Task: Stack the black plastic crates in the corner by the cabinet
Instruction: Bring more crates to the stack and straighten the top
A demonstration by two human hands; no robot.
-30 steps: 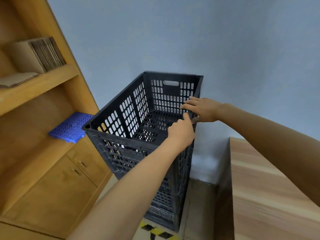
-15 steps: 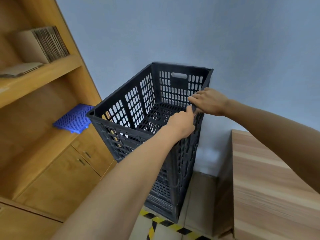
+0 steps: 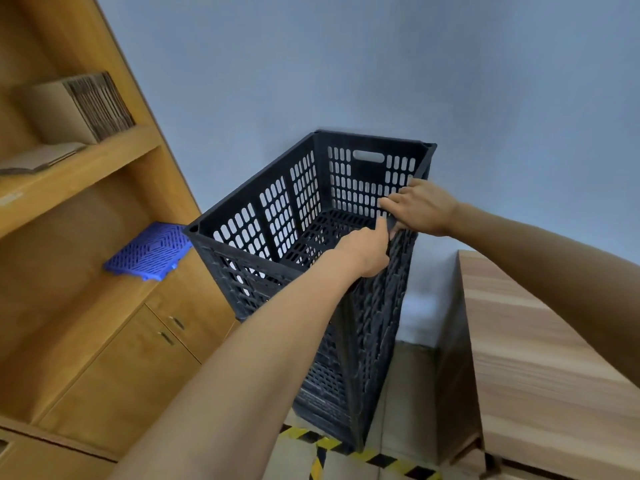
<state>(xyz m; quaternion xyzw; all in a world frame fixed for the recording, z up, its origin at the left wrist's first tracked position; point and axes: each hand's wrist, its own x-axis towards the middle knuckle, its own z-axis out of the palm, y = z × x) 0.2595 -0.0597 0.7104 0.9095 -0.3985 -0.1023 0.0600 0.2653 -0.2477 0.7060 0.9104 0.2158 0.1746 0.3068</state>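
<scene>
both hands sit on the right wall of the top crate (image 3: 304, 202). the left hand (image 3: 363, 252) is curled over that rim, thumb up along the edge and fingers wrapped down the outside, closed on the plastic. the right hand (image 3: 424, 207) lies a little further along the same rim, fingers pressed together and hooked over the top into the inside; it looks clamped on the wall, though the fingertips are partly lost against the dark holes.

the crate tops a stack (image 3: 349, 368) of black crates standing on the floor in the corner, against the grey wall (image 3: 415, 64), with the wooden cabinet (image 3: 114, 358) just to its left and a wooden table (image 3: 554, 375) close on its right.

it looks light and stiff: thin perforated walls, nothing inside. the smooth rim could slip under sweaty palms, so the cut-out handle slot (image 3: 368, 156) on the far wall, or the corner posts, would give a surer hold than mid-rim.

how many crates are underneath is hard to count, since the left forearm covers the near face. the stack's foot is partly cut off by striped floor tape (image 3: 363, 457), and whether the top crate is fully seated cannot be seen.
</scene>
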